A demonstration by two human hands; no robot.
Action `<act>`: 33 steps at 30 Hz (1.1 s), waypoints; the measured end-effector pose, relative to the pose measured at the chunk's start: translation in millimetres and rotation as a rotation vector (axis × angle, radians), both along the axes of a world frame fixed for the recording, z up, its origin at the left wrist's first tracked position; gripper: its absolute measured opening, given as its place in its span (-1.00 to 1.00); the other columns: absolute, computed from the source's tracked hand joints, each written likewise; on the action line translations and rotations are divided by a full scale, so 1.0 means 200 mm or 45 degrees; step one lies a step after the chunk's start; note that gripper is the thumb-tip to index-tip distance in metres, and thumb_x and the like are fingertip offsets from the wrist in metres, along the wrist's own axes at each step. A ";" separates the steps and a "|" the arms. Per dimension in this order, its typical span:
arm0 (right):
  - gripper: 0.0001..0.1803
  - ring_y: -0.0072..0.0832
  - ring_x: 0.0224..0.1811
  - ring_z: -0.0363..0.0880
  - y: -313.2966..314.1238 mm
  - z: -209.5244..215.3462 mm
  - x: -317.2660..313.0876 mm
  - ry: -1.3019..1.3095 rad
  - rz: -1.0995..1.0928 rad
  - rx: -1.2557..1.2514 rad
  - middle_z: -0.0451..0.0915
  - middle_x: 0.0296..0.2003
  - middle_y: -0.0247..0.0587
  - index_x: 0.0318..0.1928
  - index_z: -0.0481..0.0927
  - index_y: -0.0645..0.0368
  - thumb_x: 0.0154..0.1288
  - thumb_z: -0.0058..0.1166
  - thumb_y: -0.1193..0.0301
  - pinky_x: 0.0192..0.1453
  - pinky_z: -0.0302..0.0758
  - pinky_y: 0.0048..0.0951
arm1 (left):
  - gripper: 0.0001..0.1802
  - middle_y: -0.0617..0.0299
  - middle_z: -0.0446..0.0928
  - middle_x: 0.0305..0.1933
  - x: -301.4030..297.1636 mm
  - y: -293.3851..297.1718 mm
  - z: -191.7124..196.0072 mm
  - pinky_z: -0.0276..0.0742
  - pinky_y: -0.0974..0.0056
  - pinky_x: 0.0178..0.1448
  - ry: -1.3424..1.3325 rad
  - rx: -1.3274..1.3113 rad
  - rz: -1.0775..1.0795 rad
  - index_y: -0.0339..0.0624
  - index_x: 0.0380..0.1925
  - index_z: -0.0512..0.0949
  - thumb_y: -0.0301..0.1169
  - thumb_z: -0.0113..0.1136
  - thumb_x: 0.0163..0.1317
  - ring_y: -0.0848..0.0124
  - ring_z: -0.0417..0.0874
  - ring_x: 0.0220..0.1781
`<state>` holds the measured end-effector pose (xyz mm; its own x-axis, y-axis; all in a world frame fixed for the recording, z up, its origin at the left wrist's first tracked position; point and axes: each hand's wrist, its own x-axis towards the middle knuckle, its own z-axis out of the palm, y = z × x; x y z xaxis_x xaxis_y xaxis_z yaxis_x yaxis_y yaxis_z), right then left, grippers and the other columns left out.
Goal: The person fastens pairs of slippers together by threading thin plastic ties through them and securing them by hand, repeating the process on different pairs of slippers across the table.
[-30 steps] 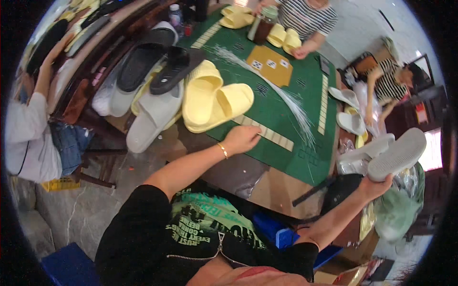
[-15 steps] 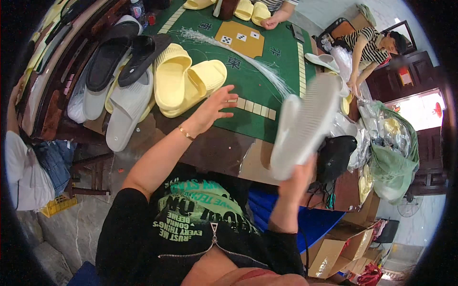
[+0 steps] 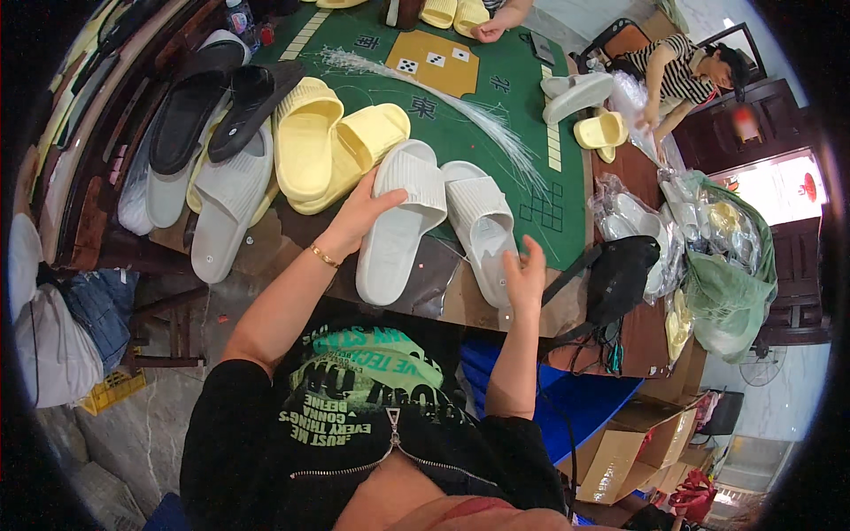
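A light grey ribbed slide slipper point(image 3: 390, 257) is in my left hand point(image 3: 361, 211), gripped at its left side with the thumb over the edge of the strap. Beside it, its matching grey slide point(image 3: 496, 257) lies sole down at the table's near edge, toe pointing away. My right hand point(image 3: 525, 276) is at that slide's right edge, fingers apart and thumb close to the footbed; whether it touches is hard to tell. Just left of my left hand sit two yellow slides point(image 3: 305, 146), one leaning on the other.
Black slides point(image 3: 190, 124) and grey slides point(image 3: 232, 212) are piled at the left. A bundle of clear plastic strands point(image 3: 469, 111) crosses the green table mat point(image 3: 416, 133). A black bag point(image 3: 624, 274) and plastic-wrapped slippers stand right. Across the table, a person in stripes point(image 3: 677, 75) works beside more slippers.
The grey slides, held together in my right hand before, are now side by side at the near edge. My left hand has taken hold of one; my right hand has opened.
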<state>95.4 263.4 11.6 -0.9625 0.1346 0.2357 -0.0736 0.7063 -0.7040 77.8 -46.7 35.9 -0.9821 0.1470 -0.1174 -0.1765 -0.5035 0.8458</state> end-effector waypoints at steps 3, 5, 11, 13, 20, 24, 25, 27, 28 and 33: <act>-0.42 -0.29 -0.24 0.59 -0.07 0.04 0.04 -0.327 0.051 -0.124 0.60 -0.27 0.00 0.14 0.34 0.34 0.11 0.15 0.38 -0.13 0.49 -0.37 | -0.34 0.14 0.36 0.17 0.02 -0.01 -0.05 0.36 0.25 0.22 -0.033 0.087 -0.032 -0.25 0.27 0.13 -0.40 0.14 0.20 0.38 0.40 0.17; -0.49 -0.52 -0.41 0.56 -0.14 0.16 0.06 -0.665 0.083 -0.439 0.61 -0.45 -0.17 0.08 0.40 0.32 0.13 0.15 0.36 -0.30 0.48 -0.48 | -0.37 0.14 0.37 0.17 0.02 -0.01 -0.08 0.35 0.27 0.22 -0.153 0.162 -0.080 -0.25 0.26 0.16 -0.37 0.12 0.22 0.38 0.40 0.18; -0.62 -0.60 -0.42 0.51 -0.07 0.11 0.03 -0.256 0.072 -0.198 0.59 -0.44 -0.23 -0.01 0.48 0.29 0.15 0.12 0.42 -0.31 0.46 -0.52 | -0.33 -0.09 0.36 0.09 0.07 0.02 -0.15 0.34 0.14 0.19 0.426 -1.387 0.463 -0.30 0.18 0.24 -0.28 0.22 0.09 0.07 0.41 0.11; -0.66 -0.59 -0.40 0.50 -0.08 0.12 0.03 -0.192 0.046 -0.241 0.57 -0.35 -0.23 -0.05 0.50 0.30 0.15 0.10 0.45 -0.31 0.46 -0.54 | -0.45 -0.03 0.40 0.00 0.11 0.04 0.04 0.41 0.19 0.09 0.753 -1.762 0.673 -0.25 0.07 0.38 -0.45 0.23 0.01 0.06 0.47 0.00; -0.80 -0.54 -0.38 0.45 -0.22 0.19 0.04 0.058 0.131 -0.197 0.49 -0.24 -0.20 -0.17 0.57 0.24 0.16 0.06 0.54 -0.33 0.44 -0.54 | -0.74 0.13 0.46 -0.26 0.20 0.10 0.06 0.49 0.17 -0.15 1.122 -1.716 -0.041 -0.21 -0.27 0.53 -0.54 0.16 -0.04 0.17 0.53 -0.22; -0.81 -0.53 -0.38 0.45 -0.28 0.23 0.05 0.129 0.147 -0.228 0.49 -0.22 -0.19 -0.19 0.57 0.24 0.15 0.04 0.58 -0.30 0.44 -0.53 | -0.82 0.17 0.43 -0.31 0.20 0.12 -0.02 0.49 0.20 -0.20 1.019 -2.003 -0.132 -0.20 -0.35 0.52 -0.52 0.07 -0.02 0.21 0.54 -0.25; -0.82 -0.52 -0.38 0.45 -0.28 0.22 0.05 0.147 0.168 -0.213 0.50 -0.21 -0.19 -0.20 0.57 0.24 0.15 0.04 0.59 -0.29 0.45 -0.53 | -0.82 0.17 0.43 -0.31 0.20 0.12 -0.03 0.49 0.20 -0.20 1.018 -2.006 -0.128 -0.20 -0.35 0.52 -0.52 0.07 -0.02 0.21 0.54 -0.25; -0.82 -0.52 -0.37 0.45 -0.29 0.21 0.04 0.171 0.189 -0.200 0.50 -0.20 -0.19 -0.21 0.57 0.24 0.14 0.03 0.60 -0.27 0.45 -0.53 | -0.91 0.16 0.42 -0.32 0.20 0.11 -0.02 0.49 0.19 -0.19 1.170 -2.033 -0.154 -0.19 -0.43 0.49 -0.50 0.05 0.00 0.23 0.53 -0.25; -0.82 -0.51 -0.36 0.46 -0.29 0.21 0.03 0.218 0.219 -0.205 0.50 -0.20 -0.19 -0.21 0.57 0.24 0.14 0.03 0.60 -0.28 0.45 -0.53 | -0.92 0.16 0.42 -0.32 0.19 0.10 -0.02 0.49 0.18 -0.17 1.216 -2.002 -0.146 -0.18 -0.46 0.45 -0.47 0.08 -0.01 0.22 0.53 -0.23; -0.85 -0.51 -0.31 0.50 -0.32 0.27 -0.02 0.284 0.253 -0.250 0.52 -0.19 -0.19 -0.24 0.58 0.23 0.15 0.03 0.61 -0.31 0.45 -0.54 | -0.89 0.14 0.44 -0.34 0.13 0.12 0.03 0.46 0.17 -0.17 1.247 -1.700 -0.177 -0.21 -0.40 0.41 -0.40 0.06 0.13 0.20 0.53 -0.25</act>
